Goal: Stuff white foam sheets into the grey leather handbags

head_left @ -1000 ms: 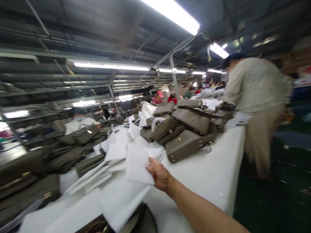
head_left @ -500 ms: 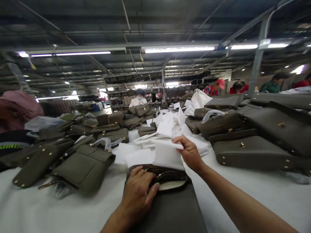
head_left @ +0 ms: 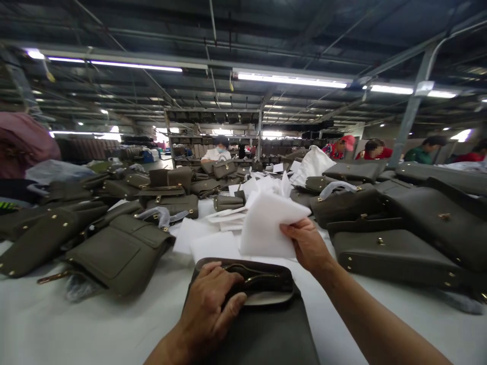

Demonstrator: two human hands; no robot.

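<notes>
In front of me lies a dark olive handbag (head_left: 270, 329), its mouth facing away and a brass zipper (head_left: 262, 278) showing in the opening. My left hand (head_left: 215, 299) grips the bag at the left of its mouth, with fingertips partly hidden inside the edge and the thumb on the outer side. My right hand (head_left: 306, 241) pinches a white foam sheet (head_left: 268, 223) by its right corner between thumb and fingers. The sheet is lifted just beyond the bag's mouth, in front of a loose pile of similar white sheets (head_left: 215, 247).
Several olive handbags lie left (head_left: 117, 253) and right (head_left: 399, 248) on the white-covered table (head_left: 380, 314). A crumpled white bag (head_left: 314, 165) stands beyond the pile. Co-workers (head_left: 340, 147) are at the back and right. A pink cloth bundle (head_left: 28, 137) sits at the far left.
My right hand has drawn the foam sheet up off the pile and slightly toward me, so more of its face shows. My left hand stays on the bag; the view has shifted slightly.
</notes>
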